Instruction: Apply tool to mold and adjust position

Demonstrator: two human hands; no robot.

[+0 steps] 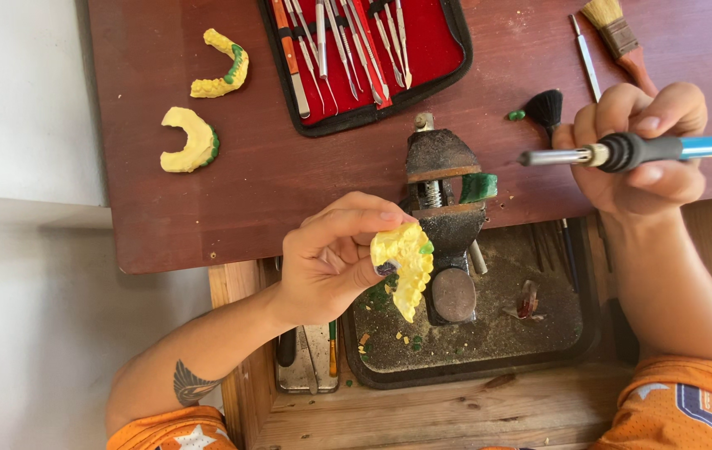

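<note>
The left hand (327,267) grasped a yellow dental cast (406,265) between thumb and fingertips, holding it just in front of the small bench vise (446,200) and above the dark tray (489,333). Green wax marked the cast's upper edge. The right hand (643,146) was clenched around a soldering iron (622,152) with a blue handle; its metal tip pointed left, toward the vise, well apart from the cast. A green wax piece (479,187) sat at the vise jaws. Yellow and green chips lay scattered in the tray. On the brown table (206,208), two more casts (221,65) (189,140) lay at the far left. A red instrument case (422,50) lay open behind the vise. A paintbrush (618,37) and a black brush (546,108) rested near the right hand
</note>
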